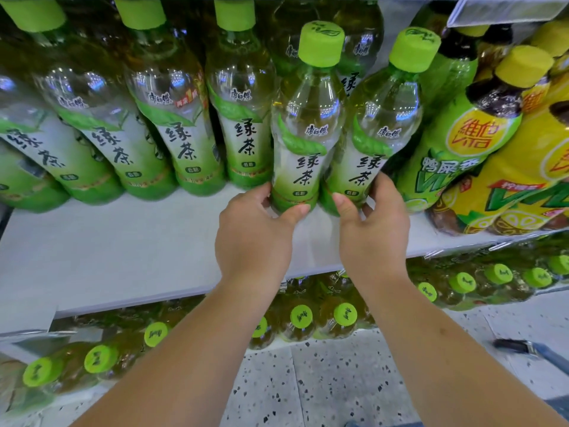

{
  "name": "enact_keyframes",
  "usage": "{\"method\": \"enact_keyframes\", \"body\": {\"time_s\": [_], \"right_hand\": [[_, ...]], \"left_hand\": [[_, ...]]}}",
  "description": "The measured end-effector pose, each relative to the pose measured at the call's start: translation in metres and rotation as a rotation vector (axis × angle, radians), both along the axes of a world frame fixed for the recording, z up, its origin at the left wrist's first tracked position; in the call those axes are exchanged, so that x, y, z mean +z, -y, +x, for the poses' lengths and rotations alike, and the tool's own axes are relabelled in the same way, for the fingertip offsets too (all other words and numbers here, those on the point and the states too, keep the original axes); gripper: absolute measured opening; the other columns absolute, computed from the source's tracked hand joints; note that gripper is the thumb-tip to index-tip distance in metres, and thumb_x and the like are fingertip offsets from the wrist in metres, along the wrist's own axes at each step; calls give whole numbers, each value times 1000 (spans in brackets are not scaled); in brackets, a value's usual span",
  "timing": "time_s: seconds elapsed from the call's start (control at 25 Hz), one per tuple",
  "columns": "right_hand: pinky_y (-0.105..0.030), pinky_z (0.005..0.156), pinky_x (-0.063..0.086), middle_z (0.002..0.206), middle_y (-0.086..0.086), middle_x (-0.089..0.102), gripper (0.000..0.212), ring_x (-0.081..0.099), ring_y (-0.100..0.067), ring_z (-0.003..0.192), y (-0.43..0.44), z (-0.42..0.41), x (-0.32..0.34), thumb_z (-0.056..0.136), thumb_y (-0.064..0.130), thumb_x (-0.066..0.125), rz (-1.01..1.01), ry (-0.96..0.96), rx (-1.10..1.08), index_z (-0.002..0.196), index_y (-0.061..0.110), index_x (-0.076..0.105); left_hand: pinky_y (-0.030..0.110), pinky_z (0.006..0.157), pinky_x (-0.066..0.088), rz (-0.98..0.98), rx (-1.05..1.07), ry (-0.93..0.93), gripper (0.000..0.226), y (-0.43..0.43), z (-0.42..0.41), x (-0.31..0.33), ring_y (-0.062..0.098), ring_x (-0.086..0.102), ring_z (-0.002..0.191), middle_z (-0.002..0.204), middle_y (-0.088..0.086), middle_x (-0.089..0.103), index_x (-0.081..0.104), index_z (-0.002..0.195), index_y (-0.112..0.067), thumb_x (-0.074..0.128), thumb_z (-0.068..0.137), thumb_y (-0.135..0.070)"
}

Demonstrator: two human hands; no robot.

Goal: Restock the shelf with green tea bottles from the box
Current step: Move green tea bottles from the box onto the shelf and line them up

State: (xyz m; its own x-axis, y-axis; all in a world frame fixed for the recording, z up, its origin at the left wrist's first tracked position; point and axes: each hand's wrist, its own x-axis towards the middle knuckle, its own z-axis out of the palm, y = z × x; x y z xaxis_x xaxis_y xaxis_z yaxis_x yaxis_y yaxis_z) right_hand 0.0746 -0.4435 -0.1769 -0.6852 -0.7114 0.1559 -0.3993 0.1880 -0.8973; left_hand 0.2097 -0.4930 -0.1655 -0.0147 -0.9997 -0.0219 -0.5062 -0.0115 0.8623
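Two green tea bottles with lime-green caps stand side by side on the white shelf (123, 251). My left hand (255, 238) is wrapped around the base of the left green tea bottle (308, 131). My right hand (372, 235) holds the base of the right green tea bottle (375, 140), which leans slightly right. Both bottles sit forward of the back row of green tea bottles (172, 124). No box is in view.
Yellow-capped lemon tea bottles (468, 149) crowd the shelf just right of my right hand. The lower shelf holds more green-capped bottles (345, 315). White shelf surface lies in front of the back row at left. Speckled floor (323, 383) is below.
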Motion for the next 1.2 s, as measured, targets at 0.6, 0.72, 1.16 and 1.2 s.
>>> {"method": "enact_keyframes", "body": {"time_s": [0.6,0.72,1.16,1.2], "right_hand": [[-42,103,52,128,1,66,51,62,-15,120,23,-11,-11,93,21,72,-62,36,-15,140,17,53],[-42,102,52,127,3,67,50,63,-14,119,26,-12,-11,95,27,69,-42,11,0,142,20,51],[-44,106,48,135,-1,63,48,58,-19,127,26,-9,-15,99,34,63,10,-33,-43,142,18,52],[-45,105,48,136,-1,62,49,57,-20,126,26,-8,-15,99,35,62,15,-51,-53,144,19,51]], "left_hand": [[22,55,44,26,156,-24,24,2,-22,-6,-2,61,65,64,-19,64,65,72,-35,78,81,-54],[26,57,45,45,175,43,28,4,-28,-6,5,63,67,64,-19,65,65,69,-38,72,82,-62],[37,61,52,-56,53,169,29,18,-29,-6,19,64,73,72,-10,66,62,83,-26,65,93,-53],[38,62,53,-63,50,171,28,19,-30,-6,20,64,73,73,-10,66,62,83,-27,64,94,-53]]}}
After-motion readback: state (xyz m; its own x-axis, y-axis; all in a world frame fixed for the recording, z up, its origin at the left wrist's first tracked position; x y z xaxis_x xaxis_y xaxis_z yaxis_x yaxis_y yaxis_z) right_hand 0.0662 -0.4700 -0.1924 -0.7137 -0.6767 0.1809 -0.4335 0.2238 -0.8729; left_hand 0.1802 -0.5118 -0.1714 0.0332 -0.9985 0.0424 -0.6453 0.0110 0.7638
